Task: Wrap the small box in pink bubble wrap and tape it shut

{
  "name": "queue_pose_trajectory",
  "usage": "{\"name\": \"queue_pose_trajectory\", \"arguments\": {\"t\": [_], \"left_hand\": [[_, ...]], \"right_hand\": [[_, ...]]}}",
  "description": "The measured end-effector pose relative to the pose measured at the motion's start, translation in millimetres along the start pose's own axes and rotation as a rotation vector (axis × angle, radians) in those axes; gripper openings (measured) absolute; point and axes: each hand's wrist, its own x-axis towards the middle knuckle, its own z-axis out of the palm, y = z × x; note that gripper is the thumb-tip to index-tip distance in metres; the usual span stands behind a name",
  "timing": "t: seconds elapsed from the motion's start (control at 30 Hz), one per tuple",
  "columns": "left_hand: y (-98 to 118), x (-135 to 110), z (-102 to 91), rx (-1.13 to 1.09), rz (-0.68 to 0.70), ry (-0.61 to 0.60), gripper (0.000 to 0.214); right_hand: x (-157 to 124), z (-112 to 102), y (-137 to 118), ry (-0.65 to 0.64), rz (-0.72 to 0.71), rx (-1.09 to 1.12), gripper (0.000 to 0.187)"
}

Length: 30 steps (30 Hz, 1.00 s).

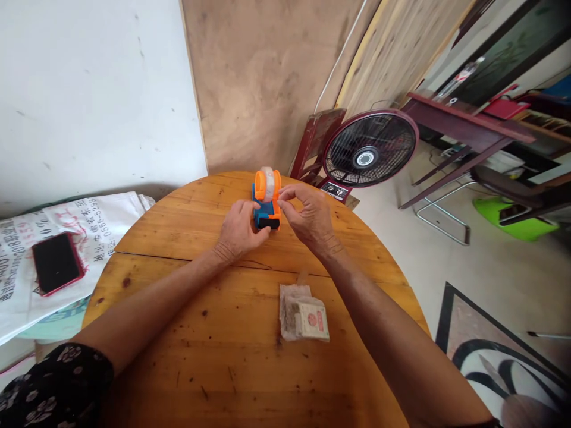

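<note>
Near the far edge of the round wooden table stands a blue and orange tape dispenser, with a roll of clear tape on its orange wheel. My left hand grips the dispenser's blue base from the left, its thumb along the dark front end. At the right side of the wheel, my right hand has thumb and forefinger pinched together. Whatever lies between those fingertips is too small to make out. Closer to me lies a small packet wrapped in clear plastic, with a red print on top.
A dark red fan stands just past the table's right far edge, beside a wooden chair. To the left, a phone rests on a printed white sack. A wall rises behind the table.
</note>
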Motion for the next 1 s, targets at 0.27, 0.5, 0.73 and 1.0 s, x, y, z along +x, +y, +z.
{"name": "queue_pose_trajectory", "arguments": {"t": [0.27,0.5,0.73,1.0], "left_hand": [[-1,3,7.5,-0.027,-0.025,-0.116,0.023],[-7,1,12.6,-0.086,-0.028,-0.052,0.023],[-10,25,-6.5,-0.162,0.08,0.114,0.022],[-16,55,-13.4,-0.199,-0.153,-0.092,0.015]], "right_hand": [[-8,-10,-9,0.004,-0.063,-0.037,0.011],[-12,-7,-2,0.015,-0.078,-0.041,0.009],[-22,-2,3,0.0,-0.112,-0.065,0.009],[-27,0,5,0.009,-0.124,-0.068,0.01]]}}
